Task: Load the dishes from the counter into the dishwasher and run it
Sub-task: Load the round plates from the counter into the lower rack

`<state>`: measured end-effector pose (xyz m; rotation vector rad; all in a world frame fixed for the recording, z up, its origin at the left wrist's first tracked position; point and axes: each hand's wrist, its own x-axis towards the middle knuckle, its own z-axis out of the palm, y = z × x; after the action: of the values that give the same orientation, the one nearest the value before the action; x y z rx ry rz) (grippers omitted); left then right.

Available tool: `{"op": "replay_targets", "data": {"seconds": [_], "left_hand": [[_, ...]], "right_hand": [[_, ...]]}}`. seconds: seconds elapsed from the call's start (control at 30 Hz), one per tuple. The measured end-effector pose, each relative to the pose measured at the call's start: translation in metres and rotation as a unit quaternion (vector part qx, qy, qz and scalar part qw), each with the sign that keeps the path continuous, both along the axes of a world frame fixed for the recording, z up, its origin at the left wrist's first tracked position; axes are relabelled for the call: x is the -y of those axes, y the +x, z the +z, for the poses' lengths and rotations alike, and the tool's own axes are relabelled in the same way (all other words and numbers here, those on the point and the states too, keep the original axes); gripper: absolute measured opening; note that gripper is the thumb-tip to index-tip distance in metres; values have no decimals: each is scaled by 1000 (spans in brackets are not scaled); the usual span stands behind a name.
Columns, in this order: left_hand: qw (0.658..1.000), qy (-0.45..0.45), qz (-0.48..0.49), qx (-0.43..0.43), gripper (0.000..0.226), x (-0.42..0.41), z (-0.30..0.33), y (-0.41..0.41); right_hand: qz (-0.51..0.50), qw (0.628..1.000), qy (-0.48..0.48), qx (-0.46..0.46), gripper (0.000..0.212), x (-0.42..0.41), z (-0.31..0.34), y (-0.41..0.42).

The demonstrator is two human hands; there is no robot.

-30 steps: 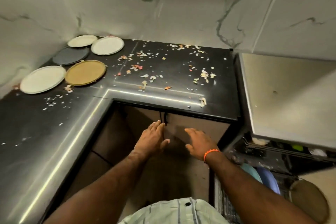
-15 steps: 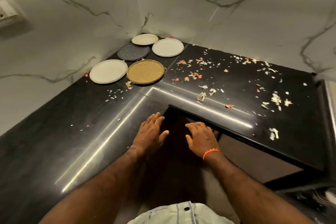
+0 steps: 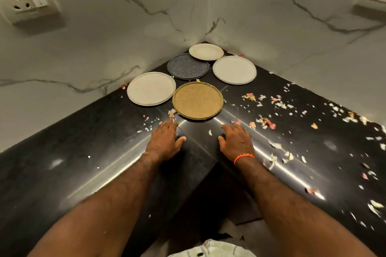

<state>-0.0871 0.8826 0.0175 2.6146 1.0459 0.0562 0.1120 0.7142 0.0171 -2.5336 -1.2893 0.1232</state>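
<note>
Several plates lie flat in the corner of the black counter (image 3: 83, 152). Nearest me is a tan plate (image 3: 197, 100), with a white plate (image 3: 151, 88) to its left. Behind them sit a dark grey plate (image 3: 188, 65), a white plate (image 3: 234, 69) on the right, and a small cream plate (image 3: 206, 51) in the very corner. My left hand (image 3: 165, 142) and my right hand (image 3: 236, 142) reach palm-down over the counter just short of the tan plate, fingers extended, holding nothing. The dishwasher is out of view.
Food scraps (image 3: 263, 121) are scattered across the right stretch of the counter and a few lie near my left hand. Marble walls meet at the corner, with a socket (image 3: 25, 2) on the left wall and another socket (image 3: 373, 0) at the right.
The view has swung left from the dishwasher to the counter corner. Both hands have moved forward from below the counter edge to over the counter, close to the tan plate.
</note>
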Motion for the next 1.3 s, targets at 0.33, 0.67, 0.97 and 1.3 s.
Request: {"op": "replay_targets", "data": {"seconds": [0.33, 0.67, 0.97, 1.3], "left_hand": [[994, 6, 91, -59, 73, -97, 3, 96], [982, -1, 177, -59, 59, -119, 8, 139], [946, -158, 224, 174, 44, -104, 17, 117], [947, -114, 186, 237, 30, -66, 45, 72]], "right_hand": [[-13, 995, -90, -41, 57, -141, 7, 114], [-77, 991, -38, -106, 49, -171, 4, 130], [-154, 956, 81, -236, 51, -152, 27, 118], [-162, 934, 241, -208, 22, -102, 57, 71]]}}
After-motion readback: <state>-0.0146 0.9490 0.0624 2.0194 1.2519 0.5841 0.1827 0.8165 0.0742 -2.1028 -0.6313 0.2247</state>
